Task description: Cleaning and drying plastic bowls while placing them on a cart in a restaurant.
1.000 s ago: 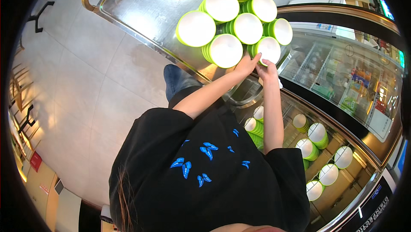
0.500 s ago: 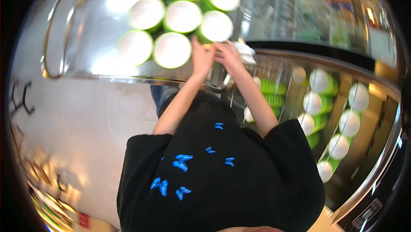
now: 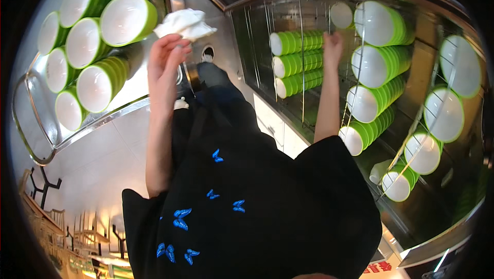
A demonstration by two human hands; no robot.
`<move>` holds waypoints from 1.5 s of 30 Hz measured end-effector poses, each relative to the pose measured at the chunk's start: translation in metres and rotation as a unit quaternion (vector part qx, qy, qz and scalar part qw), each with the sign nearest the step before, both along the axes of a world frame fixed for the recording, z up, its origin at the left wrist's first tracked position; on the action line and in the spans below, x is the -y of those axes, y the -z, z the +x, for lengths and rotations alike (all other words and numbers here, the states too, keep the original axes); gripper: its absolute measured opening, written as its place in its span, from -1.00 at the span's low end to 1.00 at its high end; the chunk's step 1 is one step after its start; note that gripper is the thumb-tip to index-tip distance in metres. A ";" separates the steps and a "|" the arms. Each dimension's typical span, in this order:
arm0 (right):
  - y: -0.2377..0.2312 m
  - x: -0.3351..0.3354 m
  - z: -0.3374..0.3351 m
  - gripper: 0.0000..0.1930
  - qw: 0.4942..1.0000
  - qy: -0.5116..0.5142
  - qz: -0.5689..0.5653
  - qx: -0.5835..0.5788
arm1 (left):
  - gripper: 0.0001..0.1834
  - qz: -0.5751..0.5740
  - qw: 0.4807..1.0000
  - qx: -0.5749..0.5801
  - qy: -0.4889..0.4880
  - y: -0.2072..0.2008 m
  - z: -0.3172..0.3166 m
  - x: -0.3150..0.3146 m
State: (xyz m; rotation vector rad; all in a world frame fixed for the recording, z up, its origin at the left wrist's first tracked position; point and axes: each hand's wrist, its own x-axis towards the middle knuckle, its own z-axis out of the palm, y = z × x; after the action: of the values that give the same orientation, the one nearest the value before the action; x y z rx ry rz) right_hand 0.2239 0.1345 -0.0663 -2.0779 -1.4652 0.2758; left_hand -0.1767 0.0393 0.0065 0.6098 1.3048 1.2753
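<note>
A glass-sided cabinet (image 3: 252,63) with wire racks takes up the person's right; a metal trolley (image 3: 135,81) bearing stacked lime-green bowls (image 3: 127,19) stands to the left. Inside the cabinet, three bowl stacks (image 3: 297,63) run lengthwise left to right, their right ends beside the right hand (image 3: 333,47), much the nearer one; its fingers look curled, grip unclear. The left hand's (image 3: 169,58) fingers are bent beside a crumpled white cloth (image 3: 185,23); contact cannot be told.
</note>
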 end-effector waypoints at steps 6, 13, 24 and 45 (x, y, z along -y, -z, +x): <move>0.017 -0.058 0.059 -0.29 0.989 0.101 -0.044 0.098 | -0.67 0.016 1.000 -0.014 0.013 -0.018 0.006 0.020; 0.073 -0.103 0.100 -0.15 0.966 0.257 -0.014 0.031 | -0.69 -0.022 0.949 -0.270 0.164 -0.017 0.015 0.017; 0.077 -0.100 0.103 -0.54 0.892 0.263 0.229 -0.287 | -0.77 -0.069 0.944 -0.232 0.226 -0.010 0.028 -0.001; 0.078 -0.082 0.143 -0.46 0.931 0.160 0.138 -0.296 | -0.67 -0.075 0.928 -0.158 0.328 -0.002 0.045 -0.011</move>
State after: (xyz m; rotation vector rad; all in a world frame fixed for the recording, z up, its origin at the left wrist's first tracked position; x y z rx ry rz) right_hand 0.3670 0.2165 -0.1447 -1.7540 -0.7447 0.4849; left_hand -0.1312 0.0506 0.0081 1.0642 1.2820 0.5337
